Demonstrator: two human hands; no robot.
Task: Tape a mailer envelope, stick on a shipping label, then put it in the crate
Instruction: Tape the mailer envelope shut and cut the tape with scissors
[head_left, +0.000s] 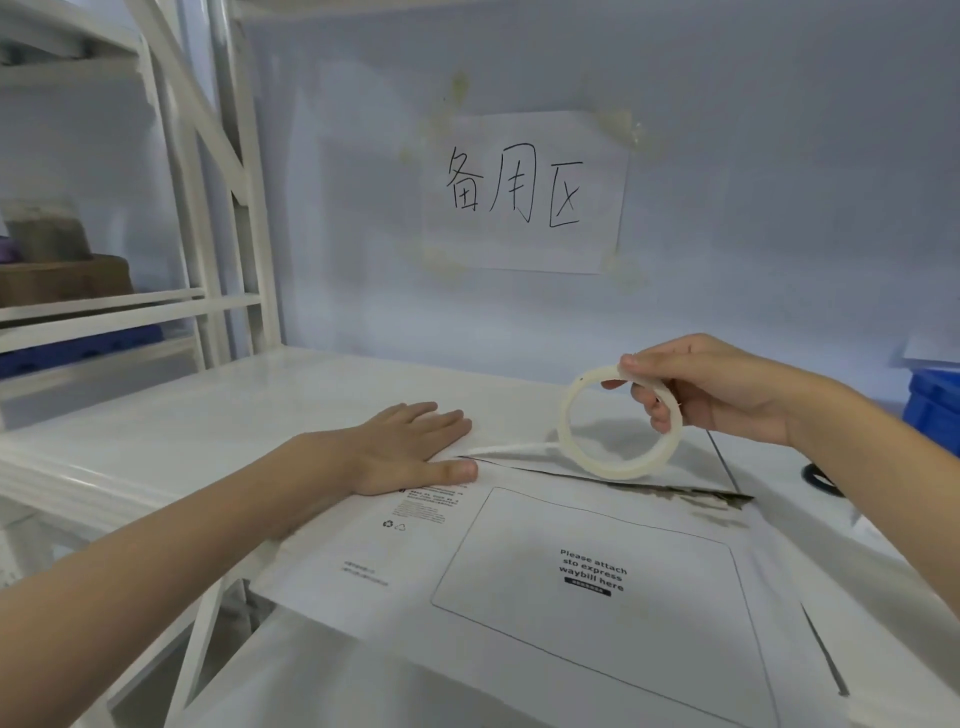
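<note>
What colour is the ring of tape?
The tape roll is see-through whitish, seen in the head view.

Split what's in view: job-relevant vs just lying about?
Job:
- mailer envelope, flap seam being taped
- tape roll, pinched by right hand, strip drawn out toward the left hand
- left hand, flat on the envelope's far-left corner
- blue crate, far right

Lying about:
- handwritten paper sign on the wall
- white shelving rack
- black object at right, partly hidden
</note>
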